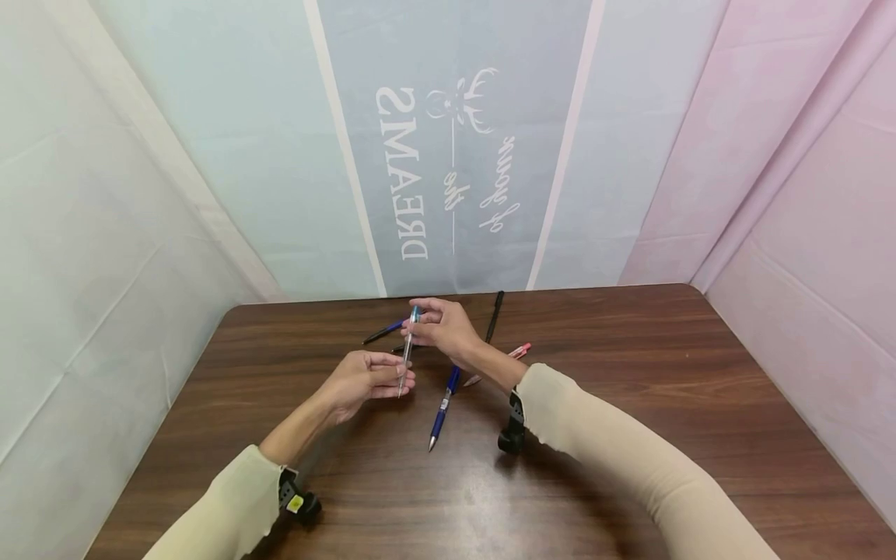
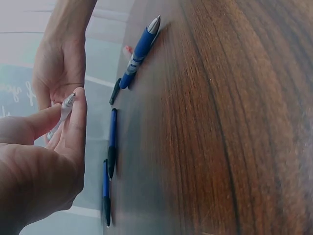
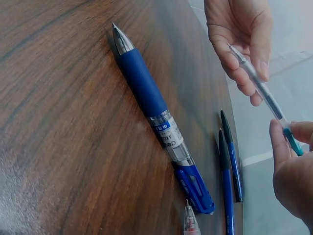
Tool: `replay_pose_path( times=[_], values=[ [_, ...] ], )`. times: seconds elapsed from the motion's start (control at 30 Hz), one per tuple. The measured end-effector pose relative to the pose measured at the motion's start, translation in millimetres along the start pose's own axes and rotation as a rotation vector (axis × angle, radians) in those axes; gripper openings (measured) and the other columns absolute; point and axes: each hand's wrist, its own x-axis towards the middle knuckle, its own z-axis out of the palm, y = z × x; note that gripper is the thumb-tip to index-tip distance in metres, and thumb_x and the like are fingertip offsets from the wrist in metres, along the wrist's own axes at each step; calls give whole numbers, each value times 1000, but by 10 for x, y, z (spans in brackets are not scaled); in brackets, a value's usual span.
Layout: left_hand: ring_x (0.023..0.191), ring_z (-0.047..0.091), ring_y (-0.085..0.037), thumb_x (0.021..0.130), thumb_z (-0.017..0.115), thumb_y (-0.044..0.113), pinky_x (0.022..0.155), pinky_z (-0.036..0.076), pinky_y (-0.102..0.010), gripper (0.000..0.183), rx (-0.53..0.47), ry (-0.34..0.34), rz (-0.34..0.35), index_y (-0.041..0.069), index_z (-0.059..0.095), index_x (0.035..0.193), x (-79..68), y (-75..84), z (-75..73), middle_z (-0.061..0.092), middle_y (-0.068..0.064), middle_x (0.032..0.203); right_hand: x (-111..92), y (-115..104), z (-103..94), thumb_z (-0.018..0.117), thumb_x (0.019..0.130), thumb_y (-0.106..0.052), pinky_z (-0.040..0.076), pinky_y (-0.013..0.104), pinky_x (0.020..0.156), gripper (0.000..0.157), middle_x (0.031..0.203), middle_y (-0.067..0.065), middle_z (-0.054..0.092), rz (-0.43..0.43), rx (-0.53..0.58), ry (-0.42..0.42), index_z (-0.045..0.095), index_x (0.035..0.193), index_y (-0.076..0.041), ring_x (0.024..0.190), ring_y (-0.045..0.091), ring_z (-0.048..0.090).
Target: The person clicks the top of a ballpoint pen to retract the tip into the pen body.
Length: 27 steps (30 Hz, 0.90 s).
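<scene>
A clear-barrelled pen with a teal clip end [image 1: 408, 348] is held tilted above the table between both hands. My left hand [image 1: 364, 383] pinches its lower part near the metal tip, thumb on one side and fingers on the other. The teal end is pinched between thumb and fingers of my right hand [image 1: 448, 333]. In the right wrist view the clear pen [image 3: 266, 95] shows its full length, tip toward the left hand [image 3: 242, 39]. Below the hands lies a thick blue pen [image 1: 444, 412] with a silver tip.
On the brown wooden table [image 1: 602, 420], a red-ended clear pen [image 1: 519, 351] and a black pen [image 1: 494, 317] lie by the right wrist. Two slim blue pens with dark grips, one [image 2: 113, 144] beside the other [image 2: 106, 191], lie behind the hands. A printed cloth [image 1: 483, 264] hangs at the table's back.
</scene>
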Motion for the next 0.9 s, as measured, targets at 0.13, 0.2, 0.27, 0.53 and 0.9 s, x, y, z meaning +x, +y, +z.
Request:
replay_pose_path(
  times=[0.13,0.2,0.27,0.53,0.9],
  values=[
    [99,78,-23,106,61,2,93,62,-38,40,-32,-4,-5,-26,52,134,-10,-9,5,73,-32,118,0,22,17,67,99,9,63,37,91,52,115,30,73,20,19,7,54,149,5,117,51,68],
    [99,78,-23,106,61,1,93,62,-38,40,-41,-7,-7,-26,52,134,-13,-8,8,73,-31,118,-2,28,21,67,99,9,63,36,91,51,116,32,72,29,29,12,54,148,5,116,49,69],
    [99,78,-22,107,61,1,93,62,-38,40,-46,-7,-10,-26,51,134,-19,-3,9,73,-32,118,-7,31,20,67,99,9,63,36,91,49,120,35,70,39,44,13,55,147,6,115,47,70],
    [101,78,-24,106,61,2,94,62,-38,38,-52,-17,-12,-25,54,133,-36,-3,25,73,-31,118,-26,55,17,65,100,10,62,36,94,46,128,42,62,61,93,10,56,145,8,107,35,76],
    [99,78,-22,107,61,2,93,63,-37,39,-34,-3,-22,-25,53,134,-39,-15,34,70,-35,122,-40,69,19,66,100,9,62,37,94,45,128,42,63,61,95,13,56,143,10,105,34,77]
  ],
)
